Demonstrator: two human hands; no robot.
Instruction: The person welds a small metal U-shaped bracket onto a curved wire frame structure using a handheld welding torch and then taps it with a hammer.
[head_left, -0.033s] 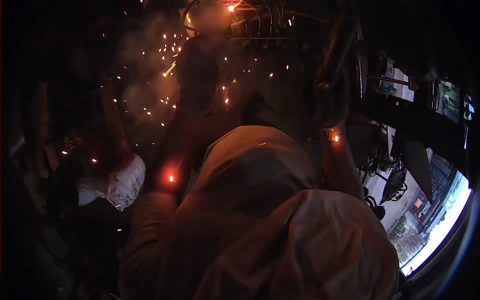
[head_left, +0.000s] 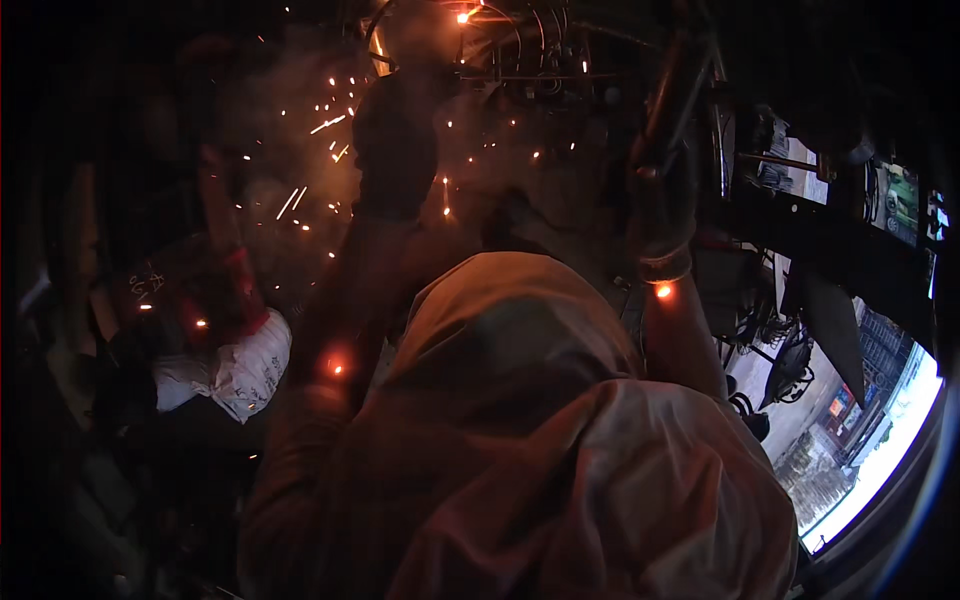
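My left hand (head_left: 395, 145) wears a dark glove and reaches up to the top middle, below a small bright burning spot (head_left: 463, 17) that throws sparks. Smoke and darkness hide its fingers, so its hold cannot be told. A yellow-lit curved edge (head_left: 379, 50) shows just above that glove. On the right, my right hand (head_left: 665, 205), also in a dark glove, is raised beside a slanted round metal bar (head_left: 672, 95). Shadow covers its fingers; whether they grip the bar is unclear. Tan cloth (head_left: 520, 310) of my clothing fills the lower middle. Orange glowing spots show near both wrists.
Wires or thin hoses (head_left: 545, 40) run along the top, right of the bright spot. A white printed bag (head_left: 250, 365) lies at the left beside a reddish bar (head_left: 240, 285). Dark metal frames (head_left: 835, 330) stand at the right, with bright daylit ground beyond.
The sparks have shifted, and the smoke over my left glove looks thinner. The bag and reddish bar at the left are lit more clearly. Both arms stay nearly in place.
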